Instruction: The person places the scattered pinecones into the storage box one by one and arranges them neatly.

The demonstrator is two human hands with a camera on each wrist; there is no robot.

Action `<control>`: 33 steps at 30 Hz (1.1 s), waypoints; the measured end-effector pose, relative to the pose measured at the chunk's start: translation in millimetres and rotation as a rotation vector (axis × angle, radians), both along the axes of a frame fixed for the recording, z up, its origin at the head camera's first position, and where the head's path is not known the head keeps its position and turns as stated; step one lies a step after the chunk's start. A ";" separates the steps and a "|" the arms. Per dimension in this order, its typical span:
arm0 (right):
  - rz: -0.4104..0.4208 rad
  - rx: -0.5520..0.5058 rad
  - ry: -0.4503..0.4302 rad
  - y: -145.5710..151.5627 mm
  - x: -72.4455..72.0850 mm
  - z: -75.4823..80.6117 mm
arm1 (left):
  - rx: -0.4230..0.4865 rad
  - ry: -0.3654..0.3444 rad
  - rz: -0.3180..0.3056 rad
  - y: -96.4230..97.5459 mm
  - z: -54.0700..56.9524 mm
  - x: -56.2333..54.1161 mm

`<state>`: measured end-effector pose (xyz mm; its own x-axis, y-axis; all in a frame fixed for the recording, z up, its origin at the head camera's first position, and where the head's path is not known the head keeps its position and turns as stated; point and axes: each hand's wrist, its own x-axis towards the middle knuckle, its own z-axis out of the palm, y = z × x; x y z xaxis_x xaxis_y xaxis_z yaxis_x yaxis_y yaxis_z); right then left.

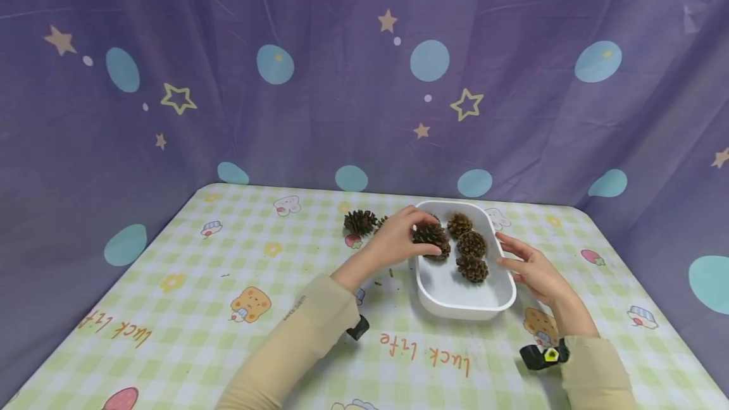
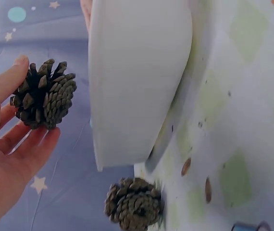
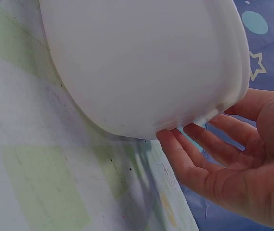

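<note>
My left hand (image 1: 398, 236) grips a brown pine cone (image 2: 44, 94) between thumb and fingers, over the left side of a white plastic tub (image 1: 464, 304). In the left wrist view the cone is higher than the tub's rim. Several other pine cones (image 1: 472, 245) lie inside the tub, mostly toward its far half. With fingertips against the tub's right outer wall, my right hand (image 1: 535, 271) rests beside it; the right wrist view shows those fingertips (image 3: 166, 137) touching the white side, thumb near the rim.
Left of the tub, another pine cone (image 1: 360, 223) lies on the checked tablecloth (image 1: 199, 321), with one more partly hidden behind my left hand. Small brown scales (image 2: 208, 190) are scattered near the tub. A purple patterned curtain (image 1: 342, 81) hangs behind the table.
</note>
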<state>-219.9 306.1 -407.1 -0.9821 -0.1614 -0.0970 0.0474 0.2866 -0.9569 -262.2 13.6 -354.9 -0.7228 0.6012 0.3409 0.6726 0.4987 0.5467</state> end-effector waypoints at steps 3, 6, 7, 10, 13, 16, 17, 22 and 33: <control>-0.005 0.002 -0.003 0.2 0.3 -0.2 | -0.019 0.005 -0.033 7.1 -3.5 1.5; -0.009 0.006 -0.006 -0.3 0.0 -0.4 | -0.037 -0.002 -0.064 11.9 -7.9 2.6; -0.010 0.006 -0.007 -0.4 0.0 -0.4 | -0.052 -0.003 -0.069 13.3 -9.4 3.0; -0.011 0.005 -0.007 -0.3 -0.1 -0.6 | -0.111 -0.002 -0.083 17.5 -13.2 4.0; -0.012 -0.002 -0.003 0.0 -0.4 -0.7 | -0.187 0.000 -0.096 21.4 -15.6 5.6; -0.011 -0.008 -0.002 0.4 -0.4 -0.6 | -0.250 0.004 -0.102 24.4 -17.1 7.3; -0.011 -0.009 -0.004 0.4 -0.4 -0.5 | -0.267 0.006 -0.102 25.1 -18.0 7.5; -0.015 0.001 -0.014 0.1 -0.7 -0.7 | -0.315 0.009 -0.088 28.1 -23.8 6.2; -0.010 0.009 -0.007 0.1 -0.8 -0.3 | -0.407 -0.013 -0.041 34.9 -29.6 4.5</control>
<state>-220.8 306.2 -407.4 -0.9829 -0.1512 -0.1055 0.0572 0.2943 -0.9540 -257.7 48.5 -384.4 -0.6979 0.7137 0.0599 0.6908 0.6488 0.3191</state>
